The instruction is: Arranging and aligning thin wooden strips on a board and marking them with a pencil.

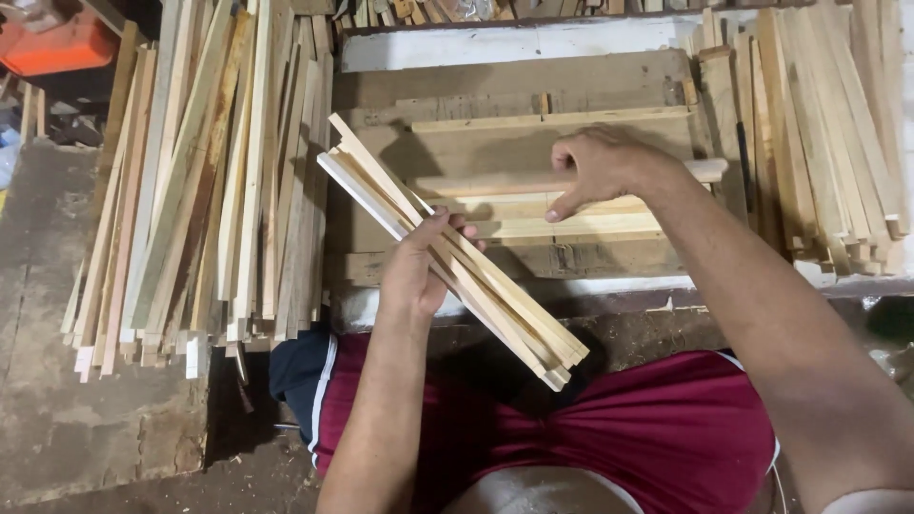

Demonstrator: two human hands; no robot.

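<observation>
Two hands at work among cut wooden slats.

The left hand point(416, 271) clenches a slanted bundle of slats point(447, 249) above the lap; the right hand point(598, 168) presses loose fingers on slats point(552, 217) lying on the counter point(495, 76), grasping nothing. The bundle looks likely to fan apart if the grip slackens.

Slat piles point(200, 190) L & R point(828, 143), maybe orange tub point(57, 43).

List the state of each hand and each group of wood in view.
left hand: closed around a bundle
bundle of wooden slats: held tilted, off the bench
right hand: pressing on slats on the bench
flat slats: lying on the bench
left slat pile: stacked
right slat pile: stacked
</observation>
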